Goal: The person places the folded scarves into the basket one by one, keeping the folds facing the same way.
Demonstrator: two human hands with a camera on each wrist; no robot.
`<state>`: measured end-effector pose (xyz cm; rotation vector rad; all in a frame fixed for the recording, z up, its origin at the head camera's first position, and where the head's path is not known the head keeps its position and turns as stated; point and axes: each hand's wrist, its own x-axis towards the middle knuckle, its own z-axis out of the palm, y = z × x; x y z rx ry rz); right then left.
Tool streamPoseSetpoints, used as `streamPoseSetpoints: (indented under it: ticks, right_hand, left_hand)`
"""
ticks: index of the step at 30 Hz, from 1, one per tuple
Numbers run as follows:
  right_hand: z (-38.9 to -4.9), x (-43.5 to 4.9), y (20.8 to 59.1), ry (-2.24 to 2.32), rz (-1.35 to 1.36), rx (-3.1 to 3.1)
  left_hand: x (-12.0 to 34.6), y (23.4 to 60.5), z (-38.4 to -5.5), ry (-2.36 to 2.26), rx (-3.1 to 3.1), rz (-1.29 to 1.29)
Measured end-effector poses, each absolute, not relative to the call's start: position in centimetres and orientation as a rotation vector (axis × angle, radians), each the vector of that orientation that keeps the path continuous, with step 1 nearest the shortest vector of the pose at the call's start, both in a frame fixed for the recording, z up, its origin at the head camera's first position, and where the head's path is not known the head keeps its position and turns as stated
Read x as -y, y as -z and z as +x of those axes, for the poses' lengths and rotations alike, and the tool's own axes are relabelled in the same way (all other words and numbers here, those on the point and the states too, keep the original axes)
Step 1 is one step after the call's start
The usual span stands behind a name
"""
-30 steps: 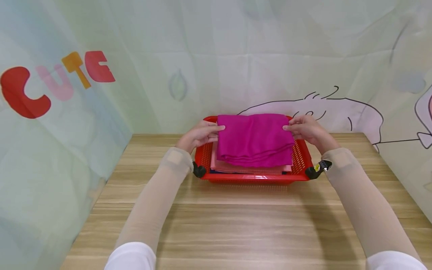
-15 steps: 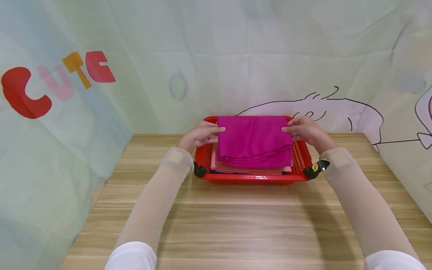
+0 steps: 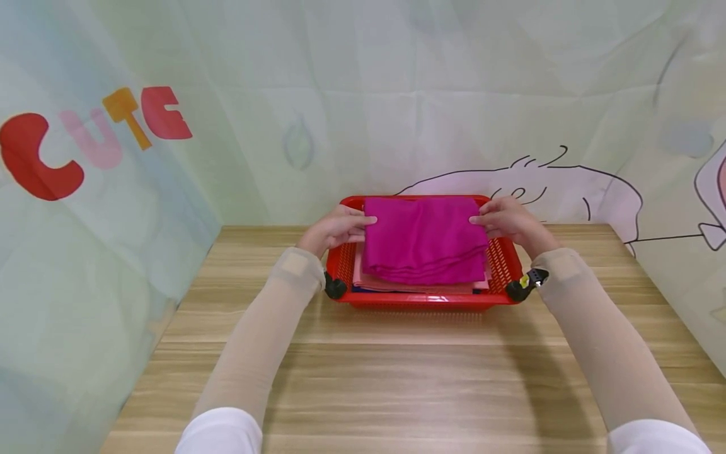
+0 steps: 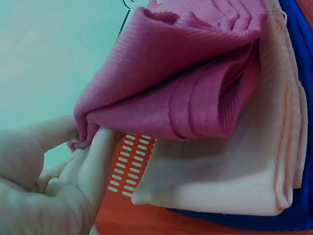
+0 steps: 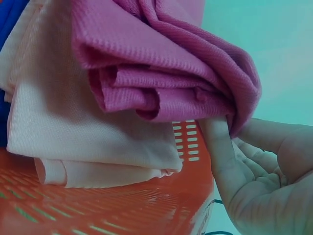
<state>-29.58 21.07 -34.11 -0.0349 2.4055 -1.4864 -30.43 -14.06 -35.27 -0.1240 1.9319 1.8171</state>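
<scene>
A folded magenta cloth lies over the red plastic basket in the head view. My left hand pinches its left side, thumb on top and fingers beneath. On the opposite side my right hand pinches it the same way. Below the magenta cloth is a folded pale pink cloth, with a blue cloth under that. In the right wrist view the magenta cloth's folded layers hang over the pink cloth, and a finger reaches under them.
The basket stands on a wood-grain table, near its back edge. Behind it hangs a printed backdrop, which also runs along the left and right sides. Black handle clips sit at the basket's front corners.
Both hands keep their pinch on the magenta cloth. Its far edge has come down slightly, showing more of the basket's back rim. The right hand has shifted a little to the left.
</scene>
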Motion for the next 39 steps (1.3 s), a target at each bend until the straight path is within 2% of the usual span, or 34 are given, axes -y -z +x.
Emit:
streamPoseSetpoints:
  ticks: [39]
  right_hand:
    - [-29.41,-20.2,34.11,1.336,-0.062,-2.493]
  left_hand:
    - [13.47,35.34,-30.0,-1.663,-2.141,-0.093]
